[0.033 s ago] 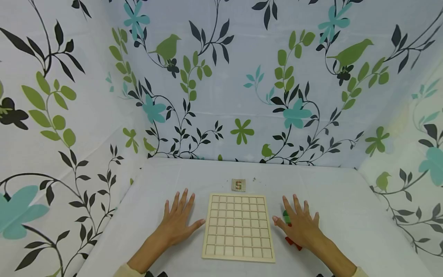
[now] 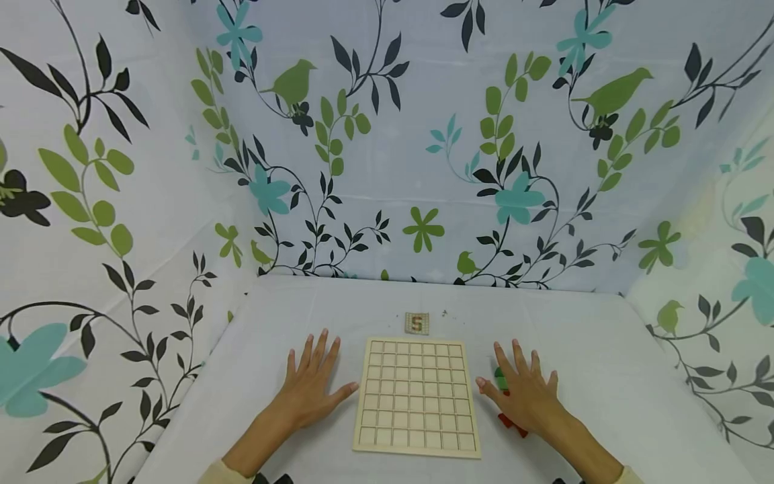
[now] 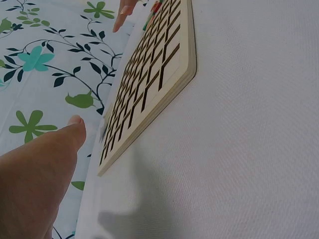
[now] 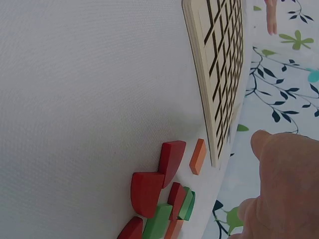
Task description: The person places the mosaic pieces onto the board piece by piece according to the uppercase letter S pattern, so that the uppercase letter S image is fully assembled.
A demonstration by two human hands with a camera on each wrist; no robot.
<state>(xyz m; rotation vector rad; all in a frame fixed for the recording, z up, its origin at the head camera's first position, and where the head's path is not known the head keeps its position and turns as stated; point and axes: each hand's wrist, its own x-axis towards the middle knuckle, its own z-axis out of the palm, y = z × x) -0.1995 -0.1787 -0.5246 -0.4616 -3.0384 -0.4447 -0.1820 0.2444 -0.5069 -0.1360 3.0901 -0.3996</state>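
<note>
Board (image 2: 417,396) with a grid of square recesses lies flat on the white counter (image 2: 611,376), at the lower middle of the head view. The left hand (image 2: 310,393) is positioned at the left of the board, fingers spread wide, holding nothing; its thumb tip points toward the left edge, just beside it. The right hand (image 2: 525,396) is positioned at the right, likewise spread wide and holding nothing, thumb tip just beside the right edge. A green block (image 2: 501,380) and red blocks (image 2: 512,425) are partly covered by the right hand; contact cannot be determined. A small tile (image 2: 417,323), marked with an S or a 5, lies just beyond the far edge of the board. A cloth (image 2: 423,168) printed with birds, leaves and flowers hangs behind the counter.

In the left wrist view, the left thumb (image 3: 55,154) extends from the left side, apart from the board.

In the right wrist view, the right hand occupies the lower right corner. Red and green blocks are clustered on the counter, several of them touching. An orange block (image 4: 198,157) lies apart from this cluster, between it and the board.
</note>
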